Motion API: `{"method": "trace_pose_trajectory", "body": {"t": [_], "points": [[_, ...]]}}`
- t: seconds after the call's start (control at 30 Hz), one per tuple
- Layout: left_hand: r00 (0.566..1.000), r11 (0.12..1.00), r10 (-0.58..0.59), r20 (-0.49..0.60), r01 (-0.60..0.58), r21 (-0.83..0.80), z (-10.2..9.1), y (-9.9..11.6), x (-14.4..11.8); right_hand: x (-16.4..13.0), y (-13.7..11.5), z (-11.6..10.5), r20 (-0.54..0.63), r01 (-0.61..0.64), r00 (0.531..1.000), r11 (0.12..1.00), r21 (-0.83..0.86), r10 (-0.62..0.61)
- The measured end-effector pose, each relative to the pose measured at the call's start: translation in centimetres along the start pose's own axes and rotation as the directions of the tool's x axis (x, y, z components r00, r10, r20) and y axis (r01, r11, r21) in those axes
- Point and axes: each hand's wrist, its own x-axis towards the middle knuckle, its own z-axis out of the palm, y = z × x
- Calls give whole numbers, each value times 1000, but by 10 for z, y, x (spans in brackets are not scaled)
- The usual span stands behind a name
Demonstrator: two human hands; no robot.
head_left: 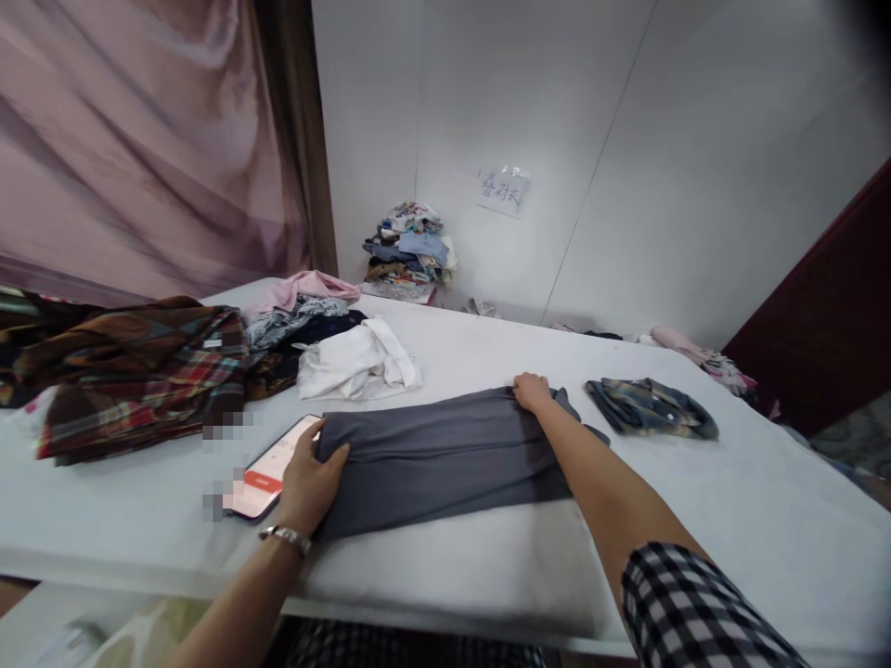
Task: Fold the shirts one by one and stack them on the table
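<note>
A dark grey shirt (445,455) lies in a long, narrow fold across the white table, with lengthwise creases and a bunched, collar-like part at its right end. My left hand (311,478) grips the shirt's left end, thumb on top; the other fingers are partly hidden. At the far edge, near the right end, my right hand (533,391) pinches the cloth. A phone (268,478) with a lit screen lies beside my left hand, partly covered by it. To the right of the shirt rests a folded plaid shirt (651,408).
A crumpled white garment (358,362) lies beyond the grey shirt. Heaped plaid clothes (146,371) fill the table's left side. Against the wall stands a tall clothes pile (410,246), and more clothes (703,357) lie along the far right edge. The table's front edge (452,626) is close to me.
</note>
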Motion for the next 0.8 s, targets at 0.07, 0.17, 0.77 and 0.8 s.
{"method": "trace_pose_trajectory", "body": {"t": [0.07, 0.17, 0.77, 0.8], "points": [[1000, 1000, -1, -9, 1, 6, 1, -2, 1, 1, 0, 4, -27, -39, 999, 999, -24, 38], [1000, 1000, -1, -1, 1, -6, 2, -4, 3, 1, 1, 6, -51, -76, 996, 997, -28, 74], [997, 999, -25, 71, 22, 38, 0, 2, 1, -97, -40, 17, -25, 339, 940, 917, 209, -341], [996, 999, -35, 85, 32, 43, -1, 5, 0, -104, -44, 20, -13, 388, 918, 894, 222, -396]]}}
